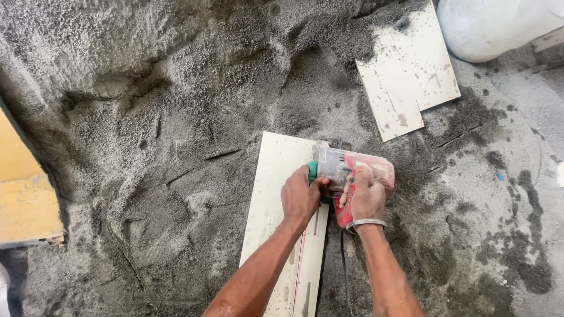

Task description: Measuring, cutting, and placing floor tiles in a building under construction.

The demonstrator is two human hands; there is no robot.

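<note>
— While you look from here, what takes up the most room?

— The heap of grey sand (153,105); it spreads across the top and left, and its lower edge meets the long pale tile (276,194) lying on the ground. Bare grey floor (505,194) opens to the right of the tile, with dark damp patches on it.

— Any other tiles?

— 1 more, a notched tile (408,73), well apart at the upper right, its top edge half buried in sand. Beside it sits a white sack (487,26). A yellow board (23,194) cuts in at the left edge.

— And the hands?

— Both are on a red and grey tile cutter (352,173) resting at the long tile's right edge. The left hand (301,196) is curled shut around its green front knob (312,170). The right hand (368,196), a metal bangle (365,223) at the wrist, is closed around the red handle. A black cord (343,264) trails down between the 2 forearms.
</note>
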